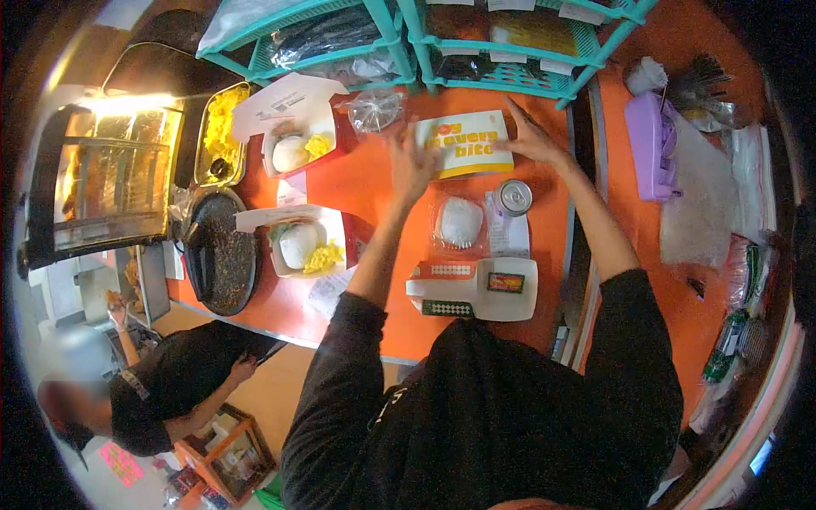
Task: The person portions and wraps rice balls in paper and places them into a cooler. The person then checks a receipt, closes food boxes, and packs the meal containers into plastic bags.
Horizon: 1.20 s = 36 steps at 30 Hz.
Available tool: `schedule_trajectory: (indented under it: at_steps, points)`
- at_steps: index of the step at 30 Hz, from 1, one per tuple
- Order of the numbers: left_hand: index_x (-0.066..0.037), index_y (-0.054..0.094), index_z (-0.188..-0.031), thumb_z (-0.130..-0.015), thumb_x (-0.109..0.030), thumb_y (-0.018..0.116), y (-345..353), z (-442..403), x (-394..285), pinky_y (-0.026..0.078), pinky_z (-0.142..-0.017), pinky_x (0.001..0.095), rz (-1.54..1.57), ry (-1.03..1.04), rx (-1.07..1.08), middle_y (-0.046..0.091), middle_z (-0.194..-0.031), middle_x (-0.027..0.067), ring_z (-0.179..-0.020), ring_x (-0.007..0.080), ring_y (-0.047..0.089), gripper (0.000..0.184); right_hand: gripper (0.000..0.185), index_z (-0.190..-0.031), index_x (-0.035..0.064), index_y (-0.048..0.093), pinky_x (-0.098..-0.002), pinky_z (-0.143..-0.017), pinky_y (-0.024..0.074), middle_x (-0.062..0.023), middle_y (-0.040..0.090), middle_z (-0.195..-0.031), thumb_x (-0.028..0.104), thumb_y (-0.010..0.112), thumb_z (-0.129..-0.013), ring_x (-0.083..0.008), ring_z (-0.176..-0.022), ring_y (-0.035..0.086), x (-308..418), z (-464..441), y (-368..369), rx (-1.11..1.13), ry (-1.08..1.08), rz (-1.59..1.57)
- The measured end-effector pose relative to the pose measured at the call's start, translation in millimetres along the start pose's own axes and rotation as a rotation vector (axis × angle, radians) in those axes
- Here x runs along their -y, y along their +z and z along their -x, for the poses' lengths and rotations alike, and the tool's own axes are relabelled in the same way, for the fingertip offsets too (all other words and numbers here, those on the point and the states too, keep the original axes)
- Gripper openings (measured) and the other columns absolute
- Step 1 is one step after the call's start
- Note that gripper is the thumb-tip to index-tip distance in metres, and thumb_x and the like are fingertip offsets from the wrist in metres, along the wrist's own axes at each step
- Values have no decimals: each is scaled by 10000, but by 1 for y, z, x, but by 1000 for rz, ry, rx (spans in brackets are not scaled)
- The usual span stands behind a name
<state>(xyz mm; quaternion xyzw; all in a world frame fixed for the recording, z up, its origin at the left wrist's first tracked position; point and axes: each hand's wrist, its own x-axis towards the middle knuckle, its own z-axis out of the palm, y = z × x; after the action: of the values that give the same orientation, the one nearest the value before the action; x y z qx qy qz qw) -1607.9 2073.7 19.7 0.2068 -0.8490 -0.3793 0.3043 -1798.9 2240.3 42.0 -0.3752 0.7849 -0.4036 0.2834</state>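
Head view: nr far edge of surface (551, 204), 1 printed box (466, 146), white/yellow w/ red-orange lettering, btwn L hand (412, 166) & R hand (534, 140), both spread. Plus 2 open meal boxes (289, 100) twd L edge, 1 can (515, 196), 1 wrapped bundle (460, 223), 1 open carton (469, 289) nr near edge.

The yellow-and-white meal box (464, 157) looked like smooth printed paperboard, and the drink can (515, 197) had a shiny metal top. The teal shelves (415, 42) were slightly glossy plastic, the orange countertop (548, 225) smooth with a soft sheen, the left sleeve (336, 365) matt black cloth.
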Motion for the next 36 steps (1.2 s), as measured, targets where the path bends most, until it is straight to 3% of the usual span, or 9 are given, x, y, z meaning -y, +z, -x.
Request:
schedule_trajectory:
  at_steps: [1,3,6,13,17,19,22,29,36]
  points:
    - [-125,395,-1211,-656,-343,648,-5,-7,-1,350,-858,441,1,1,0,297,-1235,250,-1098,370,347,648,950,-1314,38,126,-341,-1010,187,-207,167,-1339,303,707,-611,-259,-1258,167,21,7,-13,131,-148,236]
    - [-230,243,-1292,-538,-367,716,-15,-10,-8,257,-923,516,-429,298,492,207,-1290,232,-1187,431,189,900,1058,-1298,100,238,-374,-1013,205,-214,195,-1326,191,791,-400,-286,-1257,166,45,16,-13,312,-299,512]
    - [-276,260,-1280,-457,-410,745,-18,-27,-24,213,-938,554,-520,188,667,207,-1289,234,-1205,448,149,965,1051,-1299,96,232,-412,-1018,178,-210,268,-1288,278,779,-420,-352,-1225,197,30,2,0,328,-299,700]
    - [-295,308,-1261,-550,-439,689,-22,-41,-23,305,-925,477,-473,268,691,325,-1210,266,-1113,455,312,820,877,-1255,109,340,-389,-998,242,-244,223,-1305,228,744,-485,-352,-1223,223,41,3,-3,339,-158,648]
    - [-275,319,-1259,-610,-444,650,-20,-24,-23,320,-917,480,-599,506,503,312,-1231,257,-1112,440,327,748,812,-1245,101,357,-380,-991,262,-193,247,-1315,181,733,-530,-337,-1218,243,16,14,9,175,-401,649]
    - [-229,273,-1287,-677,-501,568,-23,-18,-19,363,-896,455,-692,638,518,310,-1284,169,-1130,418,334,730,670,-1210,101,404,-363,-969,311,-139,288,-1312,127,694,-608,-291,-1221,258,12,27,7,159,-522,594]
    - [-235,269,-1292,-680,-496,556,-23,-16,-10,397,-878,403,-517,615,509,288,-1312,132,-1149,384,336,724,459,-1114,46,478,-354,-958,328,-132,403,-1228,129,619,-685,-285,-1149,373,13,40,7,58,-692,644]
    - [-225,312,-1274,-665,-485,559,-17,-9,0,422,-856,367,-652,610,464,293,-1321,75,-1155,346,348,706,419,-1104,32,487,-338,-950,345,-137,433,-1200,94,582,-701,-273,-1143,388,-18,29,16,9,-770,746]
    - [-341,312,-1257,-792,-318,487,-27,4,-20,396,-874,456,-481,538,577,123,-1369,142,-1220,405,172,498,379,-1117,50,490,-350,-949,338,-128,442,-1200,110,544,-747,-261,-1172,354,0,45,4,1,-731,687]
